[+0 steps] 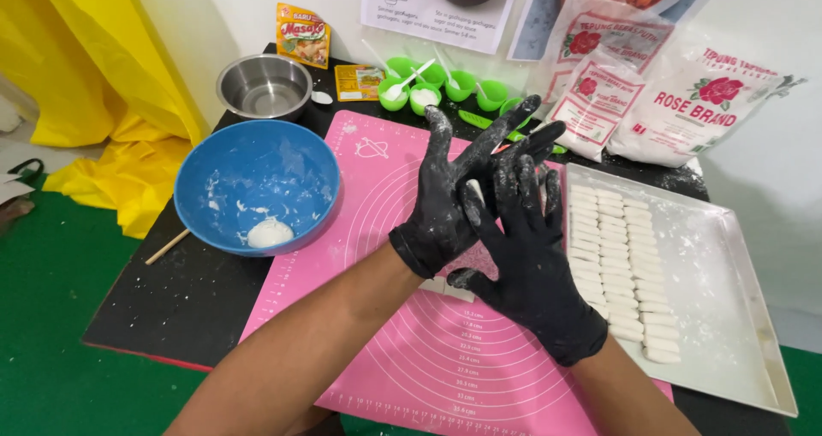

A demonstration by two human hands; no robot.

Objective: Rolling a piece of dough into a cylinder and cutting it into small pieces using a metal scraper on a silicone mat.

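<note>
Black gloves on both hands, floured white at the fingers. Left hand and right hand are pressed palm to palm above the pink mat, fingers straight and spread narrow; a small pale piece of dough shows between the palms — whether more is held there cannot be told.

Edges and room: mat lies on a black table, its near part bare below the hands. Tray sits just right of the mat, touching or nearly so; the right wrist hangs over that seam. White dough sticks fill the tray's left part in rows, the right part bare and floury. Blue bowl stands at the mat's left edge, slightly overlapping it, a dough lump inside; a wooden stick pokes out beneath it.

Behind: steel bowl, green cups with white spoons, two sachets, flour bags leaning on the white wall.

Surroundings — green floor, yellow sheet hanging left, printed sheets on the wall.
</note>
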